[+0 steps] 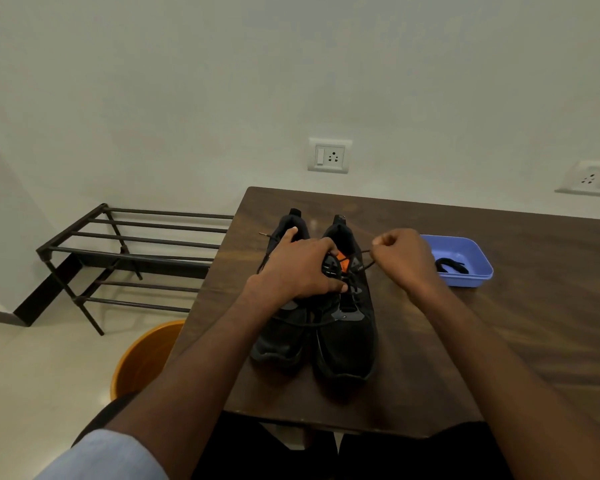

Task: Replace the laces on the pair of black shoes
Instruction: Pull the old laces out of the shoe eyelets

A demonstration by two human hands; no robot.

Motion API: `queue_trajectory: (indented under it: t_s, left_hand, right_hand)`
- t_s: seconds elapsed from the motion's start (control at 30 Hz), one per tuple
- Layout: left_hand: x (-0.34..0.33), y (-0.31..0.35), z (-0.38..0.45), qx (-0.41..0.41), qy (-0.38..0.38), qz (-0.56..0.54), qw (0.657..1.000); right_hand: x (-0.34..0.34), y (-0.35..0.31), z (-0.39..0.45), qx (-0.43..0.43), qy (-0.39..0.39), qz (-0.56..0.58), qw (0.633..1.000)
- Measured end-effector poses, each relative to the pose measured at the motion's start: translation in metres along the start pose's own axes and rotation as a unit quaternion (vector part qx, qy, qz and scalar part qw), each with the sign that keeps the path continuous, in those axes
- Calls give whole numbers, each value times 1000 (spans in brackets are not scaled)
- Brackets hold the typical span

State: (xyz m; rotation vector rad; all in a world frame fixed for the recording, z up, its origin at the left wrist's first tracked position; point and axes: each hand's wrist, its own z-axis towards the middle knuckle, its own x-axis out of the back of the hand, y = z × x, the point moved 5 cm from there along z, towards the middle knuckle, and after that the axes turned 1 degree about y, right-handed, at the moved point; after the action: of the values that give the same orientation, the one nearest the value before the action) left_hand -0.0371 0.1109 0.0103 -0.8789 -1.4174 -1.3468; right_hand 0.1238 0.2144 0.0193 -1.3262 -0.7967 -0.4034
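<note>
Dim, soft light; edges warped

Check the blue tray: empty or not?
Not empty. The blue tray holds a bundle of black laces on its floor.

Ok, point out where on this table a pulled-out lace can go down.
Bare table lies right of the right shoe, in front of the blue tray, and behind the tray toward the wall. The middle is crowded: both shoes, left hand, right hand.

I see black shoes (326,306) with an orange tongue patch (342,257), a blue tray (471,268), a dark brown wood-grain table (499,323), and an orange bucket (142,358).
</note>
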Motion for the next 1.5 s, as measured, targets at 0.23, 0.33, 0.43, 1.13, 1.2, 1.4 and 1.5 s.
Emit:
queue_trajectory:
  t_s: [0.23,0.33,0.43,1.13,1.2,1.4,1.5]
  left_hand:
    - [-2,2,-1,3,11,7,1000]
    - [-3,0,2,12,7,-5,1000]
    - [-4,-2,3,15,2,-15,1000]
    - [-4,-4,3,17,-8,-30,999]
    - [-3,-2,1,12,-16,-32,999]
    - [-3,4,-6,-5,-14,-15,1000]
    - [-1,5,-5,-10,-4,-8,1000]
  right_hand:
    - [-44,-26,-3,209,-78,-166,961]
    - [-18,-18,5,112,25,-77,990]
    - [23,-2,8,6,156,-17,988]
    - [35,5,8,-1,116,-163,980]
    - [18,-3,1,67,38,-209,975]
    - [-24,-30,-13,181,-166,-180,953]
    - [-17,-26,-14,163,-178,-190,952]
